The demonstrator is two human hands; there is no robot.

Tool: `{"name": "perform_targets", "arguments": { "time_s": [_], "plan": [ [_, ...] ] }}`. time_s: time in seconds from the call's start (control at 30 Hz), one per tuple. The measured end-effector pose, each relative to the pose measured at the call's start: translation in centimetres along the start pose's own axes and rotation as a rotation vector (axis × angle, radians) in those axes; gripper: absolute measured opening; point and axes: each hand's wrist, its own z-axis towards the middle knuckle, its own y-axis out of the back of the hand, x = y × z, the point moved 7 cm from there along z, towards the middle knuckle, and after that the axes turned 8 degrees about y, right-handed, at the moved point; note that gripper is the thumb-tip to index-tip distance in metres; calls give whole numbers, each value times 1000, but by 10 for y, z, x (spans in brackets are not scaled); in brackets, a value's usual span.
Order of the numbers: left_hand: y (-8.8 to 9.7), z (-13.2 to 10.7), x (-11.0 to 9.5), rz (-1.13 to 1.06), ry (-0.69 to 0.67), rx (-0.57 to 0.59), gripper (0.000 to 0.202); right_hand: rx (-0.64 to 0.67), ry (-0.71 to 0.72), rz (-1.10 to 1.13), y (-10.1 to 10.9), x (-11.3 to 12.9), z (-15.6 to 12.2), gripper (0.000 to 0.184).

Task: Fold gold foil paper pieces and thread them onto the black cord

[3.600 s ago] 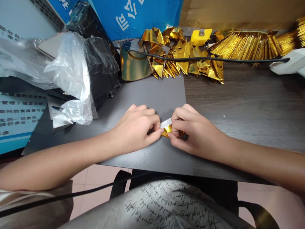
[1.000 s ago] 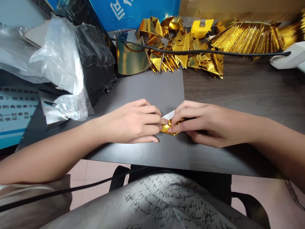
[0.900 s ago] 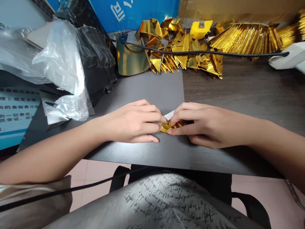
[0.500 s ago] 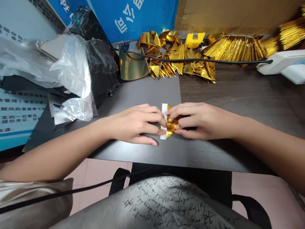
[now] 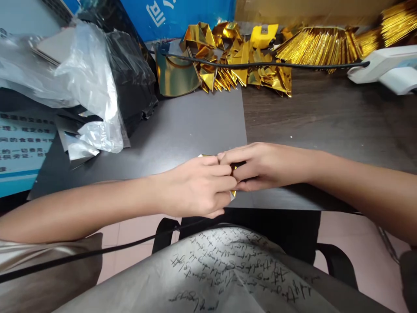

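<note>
Foil (image 5: 233, 194), gold-coloured and mostly hidden, sits under the left hand (image 5: 199, 187) near the front edge of the surface (image 5: 309, 113). Left fingers lie close together; the right hand's (image 5: 260, 165) bend against them, pinch impossible to tell. Even pressure, one end steadied, should keep any crease sharp.

The person's left forearm (image 5: 107, 206) is extending in from the left, bare and rising only slightly toward the wrist (image 5: 158, 193). The left hand (image 5: 198, 187) is lying palm down, its fingers (image 5: 223, 184) bending side by side and pointing right, its thumb (image 5: 216, 213) showing along the near edge. Opposite, the bare right forearm (image 5: 358, 184) is slanting up toward its own wrist (image 5: 311, 161). The right hand (image 5: 260, 163) is facing the left one, back upward — the far fingers are reaching across beside the left knuckles, the nearer ones curling against the left fingertips.
</note>
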Motion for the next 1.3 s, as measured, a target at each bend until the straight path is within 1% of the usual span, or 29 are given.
{"name": "perform_targets", "arguments": {
  "time_s": [0.1, 0.2, 0.27, 0.37, 0.5, 0.63, 0.8, 0.9, 1.0, 1.1, 1.3],
  "plan": [
    [1, 2, -10, 57, 37, -111, 35, 33, -19, 35, -3, 3, 1, 18],
    [4, 4, -18, 76, 5, -239, 35, 52, -7, 71, -6, 4, 1, 19],
    [5, 4, -19, 64, -19, -271, 35, 65, -4, 67, -7, 3, 0, 20],
    [4, 5, -10, 20, 3, -214, 33, 45, 18, 33, -5, 0, -2, 20],
    [3, 4, 9, -108, 68, -136, 28, -19, 33, -30, 3, -5, -5, 20],
    [-1, 5, 21, -184, 141, -81, 29, -58, 0, -95, 9, -10, -8, 20],
    [-3, 5, 35, -227, 263, -23, 27, -109, -47, -119, 14, -15, -12, 14],
    [-5, 3, 42, -297, 357, 32, 24, -135, -65, -100, 15, -17, -12, 12],
    [-7, 2, 47, -384, 451, 76, 16, -156, -73, -66, 15, -17, -12, 9],
    [-8, 3, 48, -436, 506, 92, 12, -166, -96, -47, 14, -18, -11, 8],
    [-8, 3, 50, -454, 610, 83, 8, -187, -104, -28, 13, -19, -12, 6]
  ]
}}
